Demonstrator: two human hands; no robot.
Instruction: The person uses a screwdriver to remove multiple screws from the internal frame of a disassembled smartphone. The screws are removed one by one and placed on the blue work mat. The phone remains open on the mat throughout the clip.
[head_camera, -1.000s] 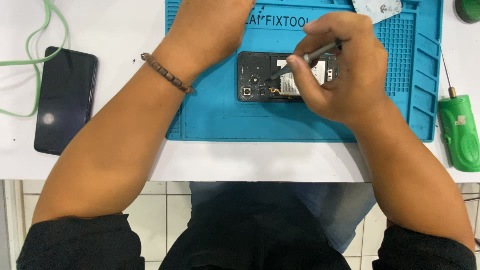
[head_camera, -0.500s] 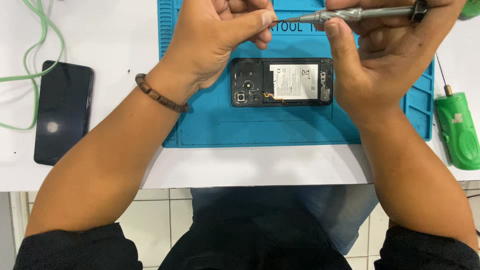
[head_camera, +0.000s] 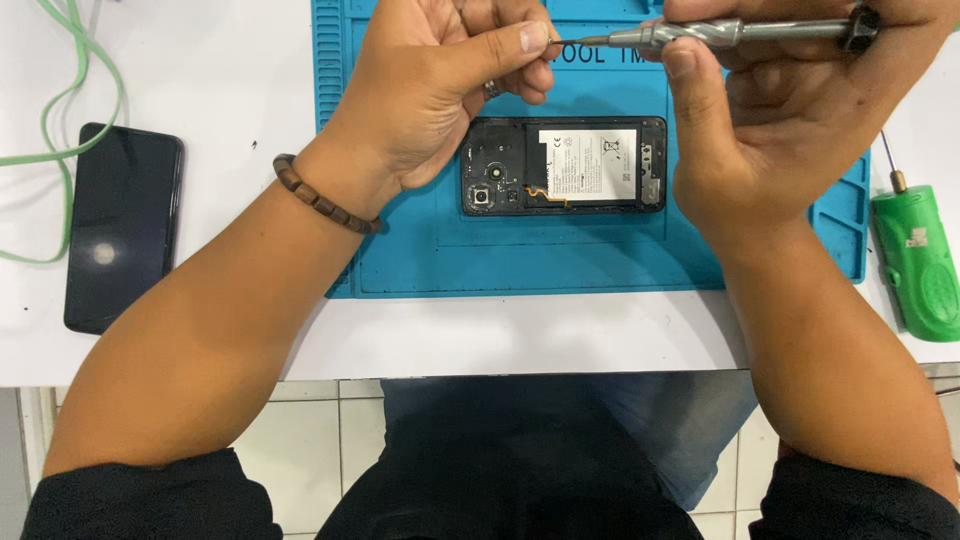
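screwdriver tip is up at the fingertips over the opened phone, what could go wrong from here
1. The left hand pinches right at the tip of the screwdriver, which the right hand holds level; anything tiny there could drop, perhaps into the opened phone below.
2. The thin tip points at the left fingertips; a slip might prick them.
3. The phone lies unheld on the blue mat, so a bump from a lowered hand could shift it.

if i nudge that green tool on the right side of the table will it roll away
Probably somewhat: the green tool looks rounded and lies on the smooth white table, off the blue mat. Its thin metal tip may bend if knocked. It looks plastic, so likely light.
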